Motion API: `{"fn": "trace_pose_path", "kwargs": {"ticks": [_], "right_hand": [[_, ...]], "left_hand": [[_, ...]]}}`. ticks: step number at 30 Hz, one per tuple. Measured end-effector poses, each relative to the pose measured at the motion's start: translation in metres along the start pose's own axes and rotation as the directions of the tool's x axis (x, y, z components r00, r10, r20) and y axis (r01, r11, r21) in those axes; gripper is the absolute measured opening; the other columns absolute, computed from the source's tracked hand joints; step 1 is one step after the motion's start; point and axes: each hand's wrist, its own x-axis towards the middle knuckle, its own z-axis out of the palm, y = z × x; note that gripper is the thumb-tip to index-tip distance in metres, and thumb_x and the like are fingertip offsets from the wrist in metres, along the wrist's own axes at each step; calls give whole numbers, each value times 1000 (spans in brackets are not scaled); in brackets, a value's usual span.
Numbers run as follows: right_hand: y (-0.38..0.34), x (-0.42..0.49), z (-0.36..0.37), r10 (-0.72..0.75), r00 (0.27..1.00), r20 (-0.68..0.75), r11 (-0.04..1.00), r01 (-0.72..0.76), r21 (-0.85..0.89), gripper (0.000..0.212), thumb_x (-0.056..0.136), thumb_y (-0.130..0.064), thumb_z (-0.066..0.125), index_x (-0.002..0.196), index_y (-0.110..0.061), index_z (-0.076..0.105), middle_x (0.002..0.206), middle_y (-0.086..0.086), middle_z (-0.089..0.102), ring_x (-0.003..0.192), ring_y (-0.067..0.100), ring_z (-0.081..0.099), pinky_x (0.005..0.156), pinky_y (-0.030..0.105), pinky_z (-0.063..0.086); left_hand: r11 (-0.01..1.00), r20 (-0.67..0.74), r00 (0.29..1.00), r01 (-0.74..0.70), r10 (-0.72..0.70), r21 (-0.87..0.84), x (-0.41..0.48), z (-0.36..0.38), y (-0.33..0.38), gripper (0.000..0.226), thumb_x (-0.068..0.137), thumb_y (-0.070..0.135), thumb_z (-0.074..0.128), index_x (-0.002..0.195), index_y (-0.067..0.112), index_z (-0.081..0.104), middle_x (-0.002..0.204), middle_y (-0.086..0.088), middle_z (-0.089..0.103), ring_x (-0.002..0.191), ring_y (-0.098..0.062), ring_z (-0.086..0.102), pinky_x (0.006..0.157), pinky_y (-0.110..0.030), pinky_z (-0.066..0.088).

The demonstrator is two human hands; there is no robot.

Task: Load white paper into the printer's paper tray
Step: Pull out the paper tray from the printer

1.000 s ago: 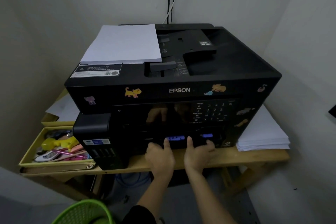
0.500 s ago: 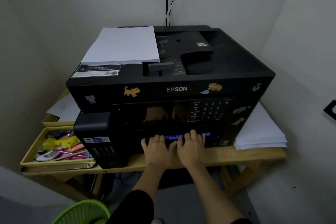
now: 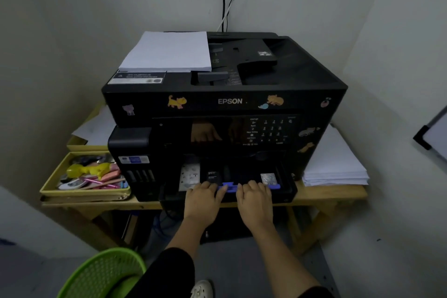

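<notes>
Wooden table [image 3: 338, 195] holds a black printer [image 3: 225, 101]; since a moment ago, both hands' fingers [image 3: 205, 186] grip its paper tray [image 3: 251, 186], now pulled open at 6 o'clock, ready for paper.

The one word that reads clearly is the white brand name "EPSON" [image 3: 229, 101], printed across the middle of the front band of the black printer [image 3: 302, 94]. On the control panel [image 3: 268, 131] below it sits a number keypad with small white captions, too small to read. A white warning label [image 3: 137, 78] on the printer's top left and a blue-and-white label [image 3: 133, 159] on the ink tank carry print that stays illegible.
</notes>
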Motion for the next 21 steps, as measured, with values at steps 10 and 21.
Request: {"fn": "trace_pose_path", "kwargs": {"ticks": [10, 21], "right_hand": [[7, -54, -21, 18, 999, 30, 999, -19, 35, 51, 85, -30, 36, 55, -12, 73, 55, -1, 64, 54, 16, 61, 64, 33, 57], [5, -114, -41, 80, 980, 183, 989, -101, 108, 34, 93, -23, 51, 84, 0, 75, 83, 15, 69, 85, 29, 63, 87, 39, 48]], "left_hand": [[993, -53, 995, -88, 84, -80, -62, 7, -2, 52, 98, 53, 30, 118, 19, 64, 112, 1, 65, 104, -16, 59, 93, -27, 40], [989, 91, 985, -146, 146, -1, -122, 12, -5, 53, 97, 54, 32, 128, 16, 53, 123, -2, 57, 112, -19, 57, 99, -29, 40]]}}
